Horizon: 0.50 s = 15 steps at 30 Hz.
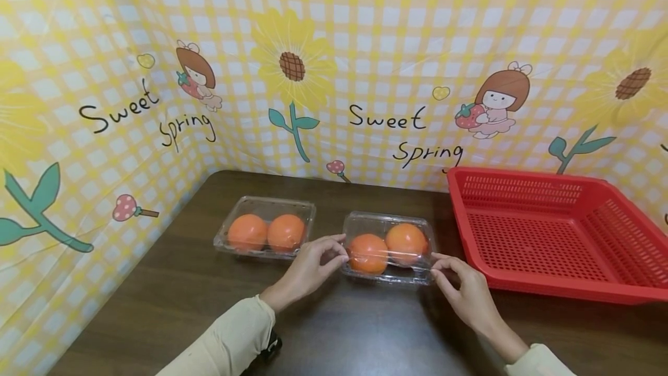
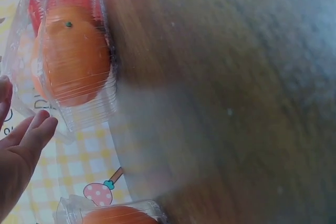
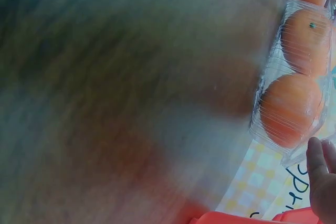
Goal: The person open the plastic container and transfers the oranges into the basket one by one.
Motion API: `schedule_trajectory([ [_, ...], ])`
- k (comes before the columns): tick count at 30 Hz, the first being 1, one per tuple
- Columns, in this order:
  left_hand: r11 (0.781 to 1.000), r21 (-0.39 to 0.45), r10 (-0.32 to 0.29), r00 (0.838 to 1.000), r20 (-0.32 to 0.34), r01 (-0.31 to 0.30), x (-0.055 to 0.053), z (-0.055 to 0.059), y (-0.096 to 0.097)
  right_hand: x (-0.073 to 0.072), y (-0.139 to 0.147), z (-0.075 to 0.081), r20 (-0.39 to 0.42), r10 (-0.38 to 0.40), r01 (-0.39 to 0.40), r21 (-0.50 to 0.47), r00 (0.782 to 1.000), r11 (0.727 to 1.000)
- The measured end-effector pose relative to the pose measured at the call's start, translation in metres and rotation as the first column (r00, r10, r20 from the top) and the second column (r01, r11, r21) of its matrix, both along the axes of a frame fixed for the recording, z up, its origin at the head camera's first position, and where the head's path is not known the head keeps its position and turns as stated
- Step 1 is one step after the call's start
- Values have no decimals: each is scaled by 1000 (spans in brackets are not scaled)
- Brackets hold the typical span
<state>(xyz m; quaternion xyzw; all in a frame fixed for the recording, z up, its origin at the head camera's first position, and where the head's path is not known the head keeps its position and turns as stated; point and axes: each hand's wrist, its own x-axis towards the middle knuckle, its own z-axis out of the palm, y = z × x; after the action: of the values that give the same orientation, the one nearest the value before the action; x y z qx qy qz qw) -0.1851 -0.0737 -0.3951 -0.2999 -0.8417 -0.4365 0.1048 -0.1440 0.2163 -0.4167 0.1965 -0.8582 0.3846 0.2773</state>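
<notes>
A clear plastic clamshell box point(image 1: 390, 276) with two oranges point(image 1: 367, 254) inside sits on the table between the hands. At its left end my left hand point(image 1: 313, 263) holds the edge between thumb and fingers. My right hand point(image 1: 464, 292) pinches the opposite end, near the front corner. In the left wrist view the fingers point(image 2: 39, 129) are by the box's clear rim; in the right wrist view fingertips point(image 3: 315, 153) touch its edge. Whether the lid is fully latched cannot be told. To the left stands a second clear box point(image 1: 271, 206), also with two oranges point(image 1: 247, 232).
A red plastic basket point(image 1: 553, 286) with perforated walls stands on the right, close to the right hand. The dark wooden table point(image 1: 360, 335) meets a yellow checked cloth point(image 1: 365, 62) at the back and left. A dark band point(image 1: 272, 344) shows by the left cuff.
</notes>
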Motion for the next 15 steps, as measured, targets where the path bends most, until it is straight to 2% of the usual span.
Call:
schedule_trajectory([
  [5, 998, 61, 11, 999, 36, -13, -1, 1, 1, 1, -1, -2, 3, -1, 1, -78, 1000, 997],
  [8, 995, 92, 21, 998, 61, -26, -2, 4, 2, 6, -8, 8, 45, -55, 59, -88, 997, 994],
  [15, 984, 167, 42, 993, 112, -60, -8, 10, 5, 4, -13, 15, -5, -106, 104, -105, 994, 989],
])
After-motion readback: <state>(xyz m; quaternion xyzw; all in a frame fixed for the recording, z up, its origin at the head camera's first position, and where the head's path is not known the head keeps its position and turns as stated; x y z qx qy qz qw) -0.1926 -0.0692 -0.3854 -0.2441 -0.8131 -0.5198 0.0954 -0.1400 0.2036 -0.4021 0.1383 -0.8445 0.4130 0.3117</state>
